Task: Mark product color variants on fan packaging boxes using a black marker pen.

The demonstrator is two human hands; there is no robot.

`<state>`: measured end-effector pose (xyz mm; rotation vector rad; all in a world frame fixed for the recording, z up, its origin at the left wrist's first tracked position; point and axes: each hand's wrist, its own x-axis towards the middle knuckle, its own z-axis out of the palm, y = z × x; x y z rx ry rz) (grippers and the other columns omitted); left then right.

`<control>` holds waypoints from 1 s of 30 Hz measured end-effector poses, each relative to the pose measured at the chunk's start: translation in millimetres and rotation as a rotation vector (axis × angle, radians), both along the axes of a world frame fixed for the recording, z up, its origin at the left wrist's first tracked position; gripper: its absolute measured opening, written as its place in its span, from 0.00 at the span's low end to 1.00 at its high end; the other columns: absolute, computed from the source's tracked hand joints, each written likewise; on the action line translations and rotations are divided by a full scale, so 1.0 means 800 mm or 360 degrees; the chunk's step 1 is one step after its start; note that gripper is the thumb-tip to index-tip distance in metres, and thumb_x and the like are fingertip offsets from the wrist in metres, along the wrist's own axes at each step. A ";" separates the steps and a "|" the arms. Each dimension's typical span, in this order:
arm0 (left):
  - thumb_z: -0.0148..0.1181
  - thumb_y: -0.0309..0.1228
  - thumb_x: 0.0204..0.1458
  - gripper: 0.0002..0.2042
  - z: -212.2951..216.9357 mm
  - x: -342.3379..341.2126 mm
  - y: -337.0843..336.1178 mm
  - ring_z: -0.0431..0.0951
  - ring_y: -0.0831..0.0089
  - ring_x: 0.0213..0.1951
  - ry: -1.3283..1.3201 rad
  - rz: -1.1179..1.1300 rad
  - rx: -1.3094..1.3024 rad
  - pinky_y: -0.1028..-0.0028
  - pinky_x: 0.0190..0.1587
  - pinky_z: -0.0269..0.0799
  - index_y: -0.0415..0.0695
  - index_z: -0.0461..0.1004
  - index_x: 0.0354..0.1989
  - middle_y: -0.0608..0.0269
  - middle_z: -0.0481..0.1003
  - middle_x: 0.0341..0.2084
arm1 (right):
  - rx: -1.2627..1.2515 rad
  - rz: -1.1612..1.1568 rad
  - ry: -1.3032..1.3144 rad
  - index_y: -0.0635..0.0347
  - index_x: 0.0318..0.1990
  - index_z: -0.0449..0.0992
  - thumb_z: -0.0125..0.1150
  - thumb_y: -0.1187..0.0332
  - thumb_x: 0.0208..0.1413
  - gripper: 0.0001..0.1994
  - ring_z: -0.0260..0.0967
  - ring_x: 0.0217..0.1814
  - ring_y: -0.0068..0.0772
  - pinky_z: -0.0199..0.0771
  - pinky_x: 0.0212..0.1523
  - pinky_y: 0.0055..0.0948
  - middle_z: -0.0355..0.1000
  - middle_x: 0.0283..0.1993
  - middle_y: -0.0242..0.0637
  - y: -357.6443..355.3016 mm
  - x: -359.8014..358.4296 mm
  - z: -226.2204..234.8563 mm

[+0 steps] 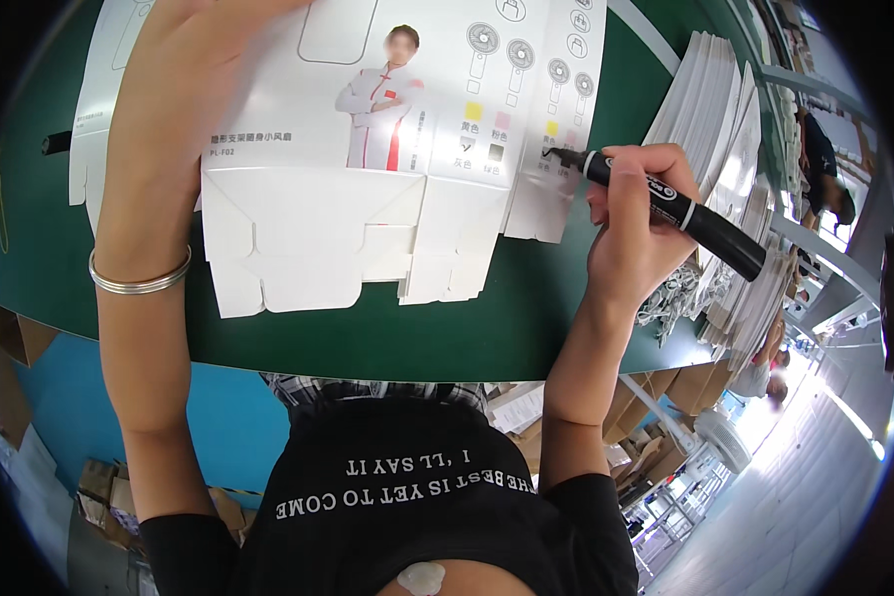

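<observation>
An unfolded white printed carton (288,233) lies flat on the green table (268,343). It shows small fan drawings, a standing figure and colour squares with marks beside them. My right hand (641,199) grips a black marker (715,236), its tip at the colour squares on the right-hand panel. A small dark tick shows on a square of the middle panel. My left hand (214,40) rests on the carton's upper left with a digit stretched out to the right; its other fingertips are cut off by the top edge. Another flat carton (87,149) lies under my left forearm.
Flattened white cartons (700,109) are stacked along the table's right side, with a tangle of pale cord-like pieces (670,298) next to them. A black cylindrical piece (57,143) and a yellow loop (0,214) lie at the left. Brown boxes (700,387) stand below the table's right edge.
</observation>
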<state>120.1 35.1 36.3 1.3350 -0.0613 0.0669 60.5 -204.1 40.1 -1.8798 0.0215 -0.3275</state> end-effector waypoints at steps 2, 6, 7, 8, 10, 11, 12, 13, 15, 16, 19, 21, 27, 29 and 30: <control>0.53 0.19 0.52 0.30 -0.002 0.000 0.003 0.75 0.64 0.53 0.0015 -0.0015 -0.0043 0.74 0.52 0.72 0.27 0.53 0.65 0.40 0.70 0.54 | 0.0102 -0.0065 -0.0044 0.65 0.33 0.73 0.63 0.76 0.55 0.04 0.64 0.23 0.14 0.63 0.25 0.14 0.70 0.24 0.30 0.000 0.004 -0.001; 0.53 0.20 0.52 0.29 0.000 0.002 0.011 0.76 0.64 0.52 0.0075 -0.0101 -0.0085 0.74 0.52 0.73 0.26 0.55 0.64 0.41 0.71 0.53 | -0.0540 -0.0139 -0.0192 0.63 0.40 0.74 0.64 0.74 0.56 0.07 0.65 0.25 0.15 0.65 0.27 0.15 0.71 0.27 0.31 -0.005 0.018 -0.005; 0.53 0.21 0.52 0.28 0.003 0.002 0.013 0.76 0.64 0.51 0.0096 -0.0139 -0.0111 0.74 0.52 0.73 0.26 0.55 0.63 0.41 0.71 0.53 | -0.0942 -0.0141 -0.0262 0.62 0.42 0.74 0.65 0.73 0.56 0.08 0.65 0.26 0.15 0.65 0.28 0.15 0.71 0.28 0.31 -0.007 0.022 -0.008; 0.53 0.21 0.52 0.28 0.006 0.002 0.013 0.76 0.64 0.51 0.0118 -0.0176 -0.0137 0.74 0.51 0.73 0.26 0.56 0.63 0.41 0.71 0.52 | -0.0760 -0.0062 -0.0053 0.59 0.43 0.73 0.67 0.72 0.55 0.11 0.65 0.29 0.15 0.66 0.30 0.15 0.71 0.30 0.30 -0.007 0.019 -0.010; 0.53 0.22 0.53 0.27 0.012 0.001 0.011 0.76 0.63 0.51 0.0150 -0.0183 -0.0188 0.74 0.51 0.73 0.25 0.57 0.62 0.41 0.71 0.52 | -0.0470 -0.0029 0.0076 0.60 0.43 0.73 0.67 0.72 0.54 0.12 0.65 0.30 0.15 0.66 0.31 0.15 0.70 0.30 0.28 -0.009 0.020 -0.015; 0.53 0.22 0.53 0.27 0.014 0.000 0.010 0.76 0.63 0.51 0.0161 -0.0148 -0.0192 0.74 0.51 0.73 0.25 0.57 0.61 0.40 0.71 0.52 | -0.0317 -0.0010 0.0175 0.60 0.43 0.72 0.68 0.72 0.54 0.12 0.65 0.30 0.15 0.66 0.31 0.15 0.70 0.30 0.28 -0.009 0.020 -0.016; 0.53 0.22 0.53 0.27 0.012 -0.001 0.007 0.76 0.63 0.51 0.0164 -0.0036 -0.0152 0.74 0.52 0.73 0.25 0.58 0.61 0.40 0.71 0.52 | -0.0243 -0.0061 0.0136 0.60 0.42 0.72 0.67 0.73 0.53 0.11 0.64 0.30 0.15 0.65 0.31 0.16 0.69 0.30 0.27 -0.009 0.019 -0.016; 0.53 0.23 0.52 0.27 0.010 -0.002 0.007 0.76 0.63 0.51 0.0157 -0.0035 -0.0211 0.74 0.52 0.73 0.24 0.58 0.61 0.40 0.71 0.51 | -0.0224 -0.0116 0.0068 0.60 0.42 0.71 0.67 0.74 0.54 0.11 0.63 0.30 0.15 0.64 0.31 0.15 0.68 0.30 0.27 -0.009 0.018 -0.015; 0.53 0.23 0.52 0.27 0.002 -0.002 0.016 0.76 0.63 0.51 0.0133 -0.0151 -0.0428 0.73 0.52 0.73 0.24 0.58 0.61 0.39 0.71 0.51 | -0.0177 -0.0197 -0.0040 0.59 0.42 0.71 0.66 0.75 0.54 0.11 0.62 0.29 0.14 0.63 0.31 0.15 0.68 0.31 0.28 -0.007 0.018 -0.008; 0.53 0.25 0.53 0.25 -0.004 -0.003 0.024 0.76 0.64 0.51 0.0177 -0.0142 -0.0417 0.74 0.51 0.74 0.27 0.61 0.59 0.41 0.70 0.53 | -0.0151 -0.0180 -0.0110 0.59 0.43 0.70 0.65 0.76 0.54 0.11 0.61 0.29 0.14 0.61 0.31 0.14 0.68 0.31 0.28 -0.006 0.016 -0.001; 0.50 0.37 0.59 0.17 -0.026 -0.006 0.052 0.76 0.72 0.55 0.0441 0.0116 -0.0049 0.76 0.47 0.78 0.39 0.76 0.50 0.52 0.67 0.61 | 0.0127 -0.0144 -0.0239 0.59 0.45 0.67 0.63 0.75 0.57 0.12 0.61 0.28 0.13 0.59 0.28 0.14 0.67 0.31 0.29 0.011 0.006 0.011; 0.50 0.37 0.59 0.17 -0.039 -0.007 0.062 0.75 0.73 0.55 0.0459 0.0176 -0.0165 0.77 0.46 0.78 0.40 0.76 0.49 0.52 0.65 0.63 | -0.0035 0.0046 -0.0330 0.59 0.45 0.65 0.61 0.76 0.58 0.12 0.62 0.28 0.13 0.60 0.28 0.14 0.68 0.31 0.31 0.022 0.000 0.015; 0.50 0.34 0.59 0.15 -0.017 -0.002 0.048 0.76 0.72 0.55 -0.0082 0.0001 0.0148 0.78 0.46 0.79 0.43 0.76 0.50 0.51 0.67 0.60 | -0.0282 0.0224 -0.0557 0.65 0.50 0.63 0.56 0.72 0.62 0.13 0.63 0.26 0.18 0.65 0.31 0.19 0.71 0.31 0.38 0.037 -0.001 0.004; 0.52 0.30 0.57 0.17 -0.004 -0.002 0.031 0.76 0.69 0.53 0.0012 -0.0002 -0.0049 0.76 0.48 0.77 0.37 0.70 0.54 0.47 0.68 0.57 | -0.0268 0.0170 -0.0568 0.67 0.54 0.63 0.52 0.64 0.66 0.16 0.62 0.24 0.20 0.62 0.29 0.18 0.70 0.29 0.38 0.030 0.006 0.003; 0.53 0.26 0.54 0.22 -0.001 -0.006 0.017 0.76 0.66 0.51 0.0061 0.0051 -0.0114 0.75 0.50 0.75 0.31 0.63 0.58 0.43 0.70 0.54 | -0.0091 0.0142 -0.0589 0.69 0.56 0.64 0.50 0.60 0.68 0.20 0.61 0.22 0.20 0.61 0.26 0.18 0.70 0.25 0.39 0.024 0.011 0.003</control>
